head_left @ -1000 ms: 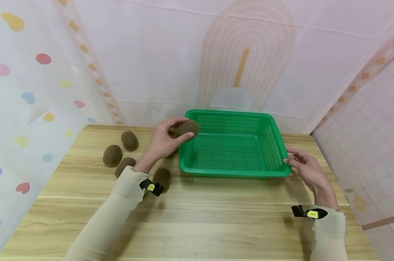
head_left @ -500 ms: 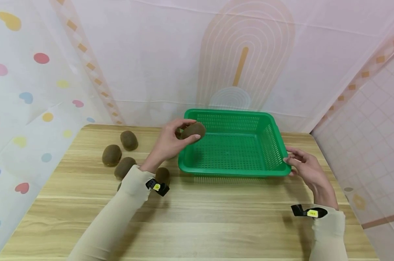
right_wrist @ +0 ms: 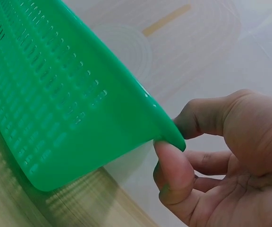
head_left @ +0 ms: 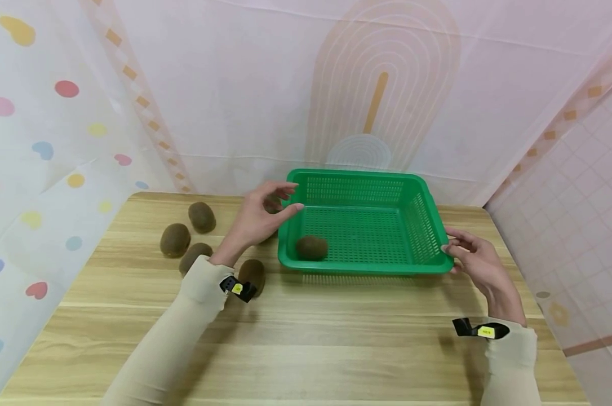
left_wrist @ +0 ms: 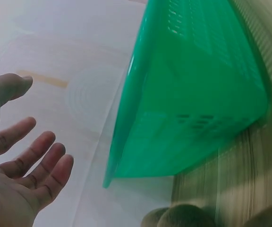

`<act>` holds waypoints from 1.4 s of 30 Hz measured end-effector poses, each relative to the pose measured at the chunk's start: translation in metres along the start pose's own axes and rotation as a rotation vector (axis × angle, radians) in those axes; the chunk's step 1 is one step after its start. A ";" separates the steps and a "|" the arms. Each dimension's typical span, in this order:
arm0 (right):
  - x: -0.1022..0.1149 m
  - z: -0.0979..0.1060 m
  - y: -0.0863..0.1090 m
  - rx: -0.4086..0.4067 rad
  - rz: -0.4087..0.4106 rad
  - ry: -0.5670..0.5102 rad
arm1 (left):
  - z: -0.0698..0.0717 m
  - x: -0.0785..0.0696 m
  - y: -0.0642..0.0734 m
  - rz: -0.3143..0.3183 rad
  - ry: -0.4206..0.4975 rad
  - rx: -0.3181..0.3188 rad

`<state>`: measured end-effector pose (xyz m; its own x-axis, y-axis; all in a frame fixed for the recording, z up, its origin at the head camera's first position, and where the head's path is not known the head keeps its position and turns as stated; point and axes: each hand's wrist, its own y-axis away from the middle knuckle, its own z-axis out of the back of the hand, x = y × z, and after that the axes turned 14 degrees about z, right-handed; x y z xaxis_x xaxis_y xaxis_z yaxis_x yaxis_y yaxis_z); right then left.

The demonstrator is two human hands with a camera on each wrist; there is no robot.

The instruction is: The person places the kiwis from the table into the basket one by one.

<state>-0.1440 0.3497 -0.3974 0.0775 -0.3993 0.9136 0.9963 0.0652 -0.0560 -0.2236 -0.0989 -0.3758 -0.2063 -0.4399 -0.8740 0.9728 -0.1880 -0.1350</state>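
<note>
A brown kiwi (head_left: 311, 247) lies in the near left corner of the green plastic basket (head_left: 359, 268). Above the basket's left rim, my left hand (head_left: 255, 220) holds nothing, its thumb and fingers spread apart. The left wrist view shows the same hand (left_wrist: 22, 184) with an empty palm beside the basket's outer wall (left_wrist: 174, 137). At the right end, my right hand (head_left: 483, 273) pinches the basket's rim. Thumb and finger grip that lip from both sides in the right wrist view, where the basket wall (right_wrist: 103, 142) slopes away to the left.
Left of the basket, several kiwis rest on the wooden table (head_left: 311, 349), among them one kiwi (head_left: 174, 240) at the outer left and another kiwi (head_left: 252, 276) by the left wrist. More kiwi (head_left: 273, 203) shows behind the left hand. A printed cloth (head_left: 235, 101) hangs behind the table.
The left hand carried a kiwi rightward over the rim and let it go into the basket. Now empty, that hand has drawn back slightly left. The right hand stays on the rim.
</note>
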 end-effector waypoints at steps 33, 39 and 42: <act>0.001 -0.003 -0.001 -0.011 -0.016 0.015 | 0.067 0.047 0.021 0.026 -0.327 -0.161; 0.003 -0.003 0.000 -0.005 -0.018 0.012 | 0.077 0.058 0.025 -0.025 -0.398 -0.191; 0.004 -0.003 0.000 -0.007 -0.017 0.010 | 0.082 0.065 0.028 -0.021 -0.428 -0.200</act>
<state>-0.1441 0.3451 -0.3952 0.0607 -0.4091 0.9105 0.9977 0.0516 -0.0433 -0.2187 -0.2049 -0.3976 -0.2100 -0.7681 -0.6049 0.9604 -0.0461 -0.2748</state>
